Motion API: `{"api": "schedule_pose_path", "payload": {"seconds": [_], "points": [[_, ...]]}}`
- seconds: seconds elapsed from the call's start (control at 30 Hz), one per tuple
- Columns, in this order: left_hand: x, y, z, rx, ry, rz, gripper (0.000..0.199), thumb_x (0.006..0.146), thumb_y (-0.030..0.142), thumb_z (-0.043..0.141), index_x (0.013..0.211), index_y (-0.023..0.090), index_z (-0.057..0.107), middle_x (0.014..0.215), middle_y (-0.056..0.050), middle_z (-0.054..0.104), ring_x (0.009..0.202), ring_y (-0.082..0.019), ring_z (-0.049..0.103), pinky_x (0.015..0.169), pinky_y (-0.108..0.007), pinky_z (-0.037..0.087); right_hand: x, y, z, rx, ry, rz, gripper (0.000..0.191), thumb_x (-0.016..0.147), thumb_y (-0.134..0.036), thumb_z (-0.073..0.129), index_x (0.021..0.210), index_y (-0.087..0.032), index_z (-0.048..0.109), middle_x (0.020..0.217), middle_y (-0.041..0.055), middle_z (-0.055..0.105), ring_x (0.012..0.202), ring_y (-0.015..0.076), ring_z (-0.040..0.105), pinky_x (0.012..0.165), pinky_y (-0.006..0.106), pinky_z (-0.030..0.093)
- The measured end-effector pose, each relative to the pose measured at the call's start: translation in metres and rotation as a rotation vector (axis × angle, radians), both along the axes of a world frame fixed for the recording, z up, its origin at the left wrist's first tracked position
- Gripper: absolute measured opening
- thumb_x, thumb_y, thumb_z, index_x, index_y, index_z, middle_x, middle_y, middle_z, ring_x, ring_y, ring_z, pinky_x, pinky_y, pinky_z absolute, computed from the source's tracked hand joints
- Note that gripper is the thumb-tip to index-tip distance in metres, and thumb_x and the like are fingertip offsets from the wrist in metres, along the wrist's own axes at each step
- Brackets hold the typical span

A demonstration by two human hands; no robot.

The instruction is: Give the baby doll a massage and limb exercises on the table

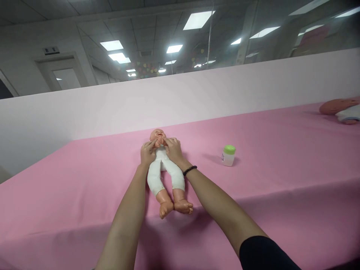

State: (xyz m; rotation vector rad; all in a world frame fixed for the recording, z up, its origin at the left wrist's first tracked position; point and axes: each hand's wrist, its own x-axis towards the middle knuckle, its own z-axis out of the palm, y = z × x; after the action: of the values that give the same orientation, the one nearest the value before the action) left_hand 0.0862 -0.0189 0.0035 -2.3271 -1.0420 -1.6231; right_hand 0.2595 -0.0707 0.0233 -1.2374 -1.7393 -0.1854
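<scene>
With our left hand (147, 152) and right hand (173, 149), our grip holds the doll (161, 154) by its arms near its head (155, 134), face-up on the table (84, 180). We judge this as arm-positioning; the next move calls for light, matched pressure.

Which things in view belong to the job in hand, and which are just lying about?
In the job:
doll, lying on its back
left hand and right hand, both at its upper body

Apparently just lying about:
green-lidded jar, untouched
seemingly a second doll, cut off at right
</scene>
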Motion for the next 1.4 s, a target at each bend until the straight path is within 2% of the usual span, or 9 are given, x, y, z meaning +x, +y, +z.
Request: {"api": "schedule_pose_path", "payload": {"seconds": [0.1,0.3,0.5,0.87,0.97,1.1,1.3,1.4], "points": [[-0.0006,0.0014,-0.0021,0.018,-0.05,0.024,0.052,0.077,0.007,0.056,0.125,0.023,0.069,0.118,-0.008,0.073,0.108,-0.027,0.066,0.098,-0.043,0.051,-0.0003,-0.0005,-0.0004,0.012,0.017,-0.015,0.045,0.091,-0.011,0.05,0.135,-0.016,0.059,0.129,0.0108,0.066,0.115,0.0273,0.051,0.101,0.041,0.036],[-0.0006,-0.0027,-0.0005,0.053,0.01,-0.012,0.046,0.079,0.012,0.06,0.123,0.023,0.071,0.116,-0.008,0.073,0.107,-0.027,0.065,0.098,-0.044,0.051,0.0017,0.0051,-0.0021,0.027,0.228,-0.187,0.045,0.097,-0.029,0.052,0.139,-0.013,0.055,0.133,0.0128,0.063,0.116,0.0285,0.051,0.102,0.042,0.035],[0.0001,-0.0056,0.0023,0.044,0.09,-0.02,0.041,0.081,0.012,0.059,0.117,0.024,0.073,0.116,-0.007,0.073,0.105,-0.026,0.064,0.097,-0.043,0.051,0.0011,0.0038,-0.0047,-0.02,0.11,-0.06,0.046,0.091,-0.016,0.056,0.136,-0.023,0.06,0.126,0.0051,0.069,0.108,0.0268,0.051,0.097,0.04,0.036],[-0.0003,-0.0031,0.0006,0.068,0.094,0.002,0.04,0.082,0.013,0.06,0.119,0.021,0.072,0.114,-0.009,0.073,0.105,-0.026,0.064,0.095,-0.043,0.052,-0.0008,0.0018,-0.0038,-0.054,0.148,-0.169,0.045,0.092,-0.019,0.055,0.136,-0.027,0.061,0.124,0.0064,0.069,0.113,0.0283,0.049,0.094,0.044,0.032],[0.0,-0.0046,0.0018,0.054,0.097,0.004,0.038,0.084,0.015,0.06,0.119,0.022,0.072,0.115,-0.009,0.073,0.104,-0.025,0.065,0.096,-0.042,0.051,-0.0013,0.001,-0.0037,-0.07,0.105,-0.142,0.045,0.091,-0.017,0.055,0.135,-0.026,0.061,0.125,0.0068,0.069,0.112,0.0277,0.049,0.094,0.043,0.032],[0.0009,-0.006,0.0024,0.027,0.074,0.008,0.038,0.083,0.015,0.06,0.119,0.023,0.072,0.115,-0.008,0.073,0.106,-0.025,0.065,0.098,-0.043,0.05,-0.0012,0.0008,-0.0034,-0.047,0.15,-0.169,0.044,0.09,-0.017,0.056,0.134,-0.023,0.061,0.125,0.008,0.068,0.114,0.0285,0.049,0.096,0.043,0.033],[0.0016,-0.0067,0.0026,0.007,0.029,-0.015,0.039,0.083,0.016,0.06,0.119,0.024,0.069,0.114,-0.009,0.072,0.106,-0.027,0.064,0.097,-0.044,0.049,-0.0014,0.0022,-0.0041,-0.032,0.12,-0.116,0.047,0.087,-0.014,0.056,0.134,-0.023,0.06,0.124,0.0074,0.068,0.112,0.0282,0.051,0.095,0.043,0.036],[-0.0005,-0.0073,-0.0004,-0.013,-0.071,0.061,0.037,0.082,0.017,0.06,0.118,0.023,0.065,0.113,-0.01,0.071,0.106,-0.029,0.064,0.096,-0.046,0.048,-0.0011,0.0028,-0.0039,0.018,0.206,-0.166,0.043,0.089,-0.016,0.052,0.131,-0.02,0.06,0.125,0.0088,0.067,0.113,0.0276,0.051,0.095,0.042,0.038]]}}
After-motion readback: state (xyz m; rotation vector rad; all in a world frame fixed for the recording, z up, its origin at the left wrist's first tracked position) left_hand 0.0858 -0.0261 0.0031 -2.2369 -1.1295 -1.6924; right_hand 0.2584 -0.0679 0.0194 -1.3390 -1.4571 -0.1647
